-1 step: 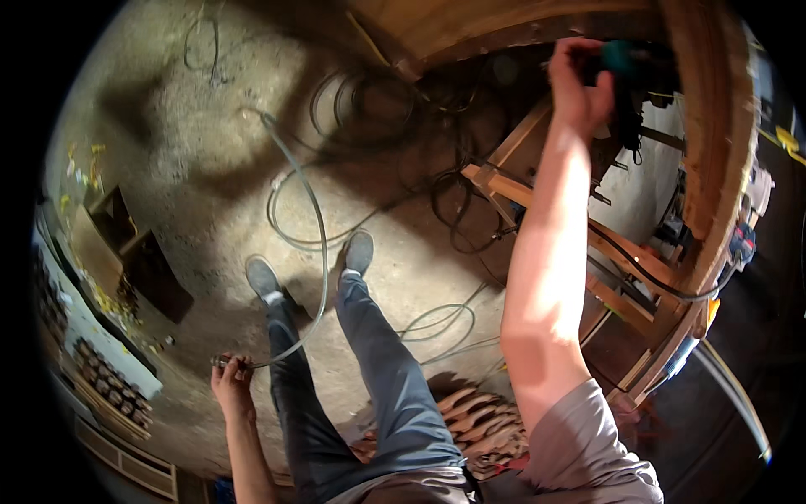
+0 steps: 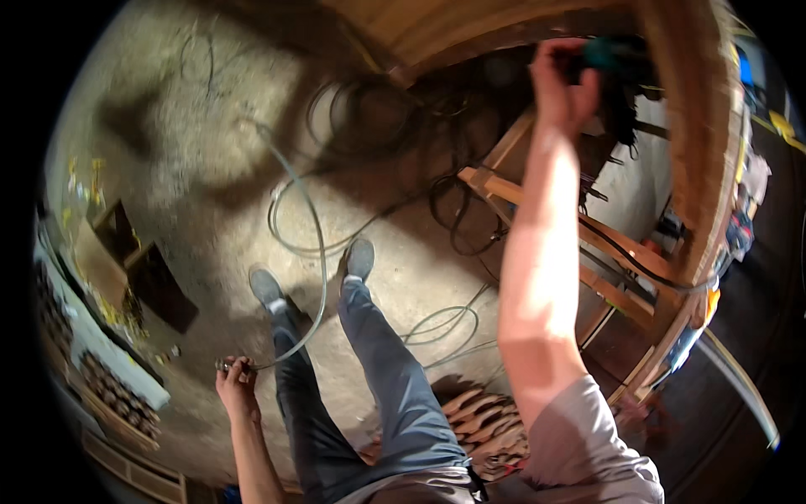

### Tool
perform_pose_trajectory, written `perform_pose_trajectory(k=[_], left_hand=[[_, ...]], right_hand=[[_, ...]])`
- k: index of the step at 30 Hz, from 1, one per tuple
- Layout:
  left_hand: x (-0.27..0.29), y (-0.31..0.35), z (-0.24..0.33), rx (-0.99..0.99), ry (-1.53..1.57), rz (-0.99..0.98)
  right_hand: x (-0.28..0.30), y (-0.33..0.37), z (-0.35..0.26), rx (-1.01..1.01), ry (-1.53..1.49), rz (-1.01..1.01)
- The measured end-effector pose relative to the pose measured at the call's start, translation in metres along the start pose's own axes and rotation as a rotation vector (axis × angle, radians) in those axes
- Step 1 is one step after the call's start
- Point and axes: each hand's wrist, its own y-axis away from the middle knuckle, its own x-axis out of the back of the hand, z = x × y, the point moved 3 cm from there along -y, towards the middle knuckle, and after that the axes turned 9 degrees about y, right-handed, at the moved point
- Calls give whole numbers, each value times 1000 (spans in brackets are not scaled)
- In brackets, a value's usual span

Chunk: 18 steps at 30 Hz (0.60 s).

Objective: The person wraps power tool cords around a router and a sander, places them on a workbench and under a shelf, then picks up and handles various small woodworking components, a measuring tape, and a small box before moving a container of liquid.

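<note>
My left hand point(image 2: 238, 385), low on the left, is closed round the end of a grey-green air hose point(image 2: 321, 252). A metal fitting point(image 2: 222, 365) pokes out past its fingers. From there the hose arcs over my legs and down onto the floor. At the upper right my right arm is stretched far out under the wooden bench point(image 2: 504, 21). There my right hand point(image 2: 564, 84) is curled against a teal and black object point(image 2: 606, 54), perhaps a power tool. Deep shadow hides most of that object and part of the grip.
Loops of hose point(image 2: 441, 323) lie round my feet. A wooden frame point(image 2: 504, 186) stands below the bench with a dark cable over it. Carved wooden pieces point(image 2: 483, 424) are stacked beside my legs. An open cardboard box point(image 2: 105, 265) and a crate of dark round parts point(image 2: 117, 391) sit at left.
The whole view has shifted slightly, with the bench and my right hand a little further left in the picture. Both hands keep their hold.
</note>
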Motion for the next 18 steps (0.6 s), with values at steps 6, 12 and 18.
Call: perform_pose_trajectory(k=[6, 12, 18], left_hand=[[-82, -36, 36, -7, 112, -162], [-183, 51, 132, -221, -268, -636], [-117, 83, 142, -474, -558, -694]], right_hand=[[62, 21, 22, 200, 165, 324], [-29, 240, 107, -52, 1256, 170], [-187, 355, -50, 813, 1449, 476]])
